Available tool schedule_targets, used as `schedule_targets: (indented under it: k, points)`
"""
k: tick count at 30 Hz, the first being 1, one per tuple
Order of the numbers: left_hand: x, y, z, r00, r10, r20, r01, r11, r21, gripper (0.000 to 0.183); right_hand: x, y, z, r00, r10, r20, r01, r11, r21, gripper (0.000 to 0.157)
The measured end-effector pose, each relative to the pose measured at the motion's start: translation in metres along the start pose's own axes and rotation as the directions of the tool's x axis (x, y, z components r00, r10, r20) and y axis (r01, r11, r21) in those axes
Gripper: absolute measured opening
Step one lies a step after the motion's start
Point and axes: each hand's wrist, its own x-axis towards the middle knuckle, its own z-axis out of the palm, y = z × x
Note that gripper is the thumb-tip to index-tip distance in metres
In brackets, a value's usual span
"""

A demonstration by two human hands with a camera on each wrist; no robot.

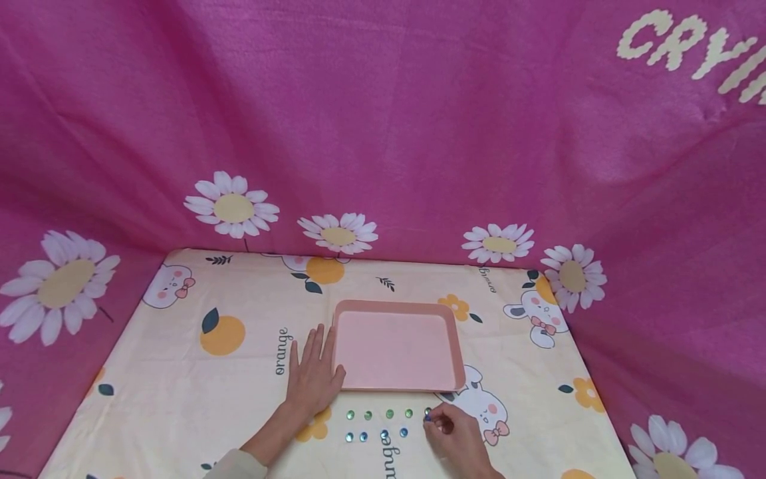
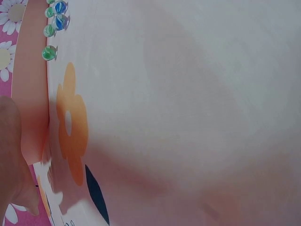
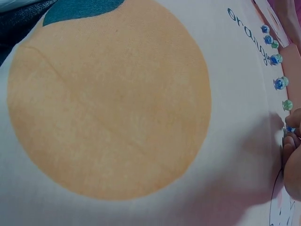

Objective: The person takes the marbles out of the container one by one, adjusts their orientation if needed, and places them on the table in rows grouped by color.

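Between thumb and fingers my right hand [image 1: 457,436] pinches a blue marble [image 3: 290,128], at the right end of two rows of marbles. In the far row lie several green marbles [image 1: 389,414]; the near row holds several blue marbles [image 1: 384,434]. My left hand [image 1: 314,379] has its fingers spread, palm down, along the left side of a pink tray [image 1: 395,384], its thumb at the tray's near left corner. Only part of the left hand [image 2: 11,160] shows in the left wrist view.
A cream tablecloth [image 1: 239,399] printed with oranges, flowers and bunnies covers the table. Behind and at both sides hangs a magenta curtain [image 1: 383,133] with daisies. The tray stands just beyond the marble rows.
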Motion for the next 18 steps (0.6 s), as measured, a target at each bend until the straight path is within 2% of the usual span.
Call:
schedule_targets:
  k: [7,18]
  points:
    - [-0.0006,-0.0011,0.0013,1.0,0.004,-0.007,-0.004,1.0,0.001,0.076,-0.0005,-0.0001,0.0001,1.0,-0.018,-0.004,0.018,1.0,-0.019,0.016]
    - [0.0006,-0.0002,-0.001,1.0,-0.005,0.016,0.005,1.0,0.002,0.077,-0.0004,0.0014,0.001,1.0,-0.005,0.01,0.006,0.999,-0.046,0.016]
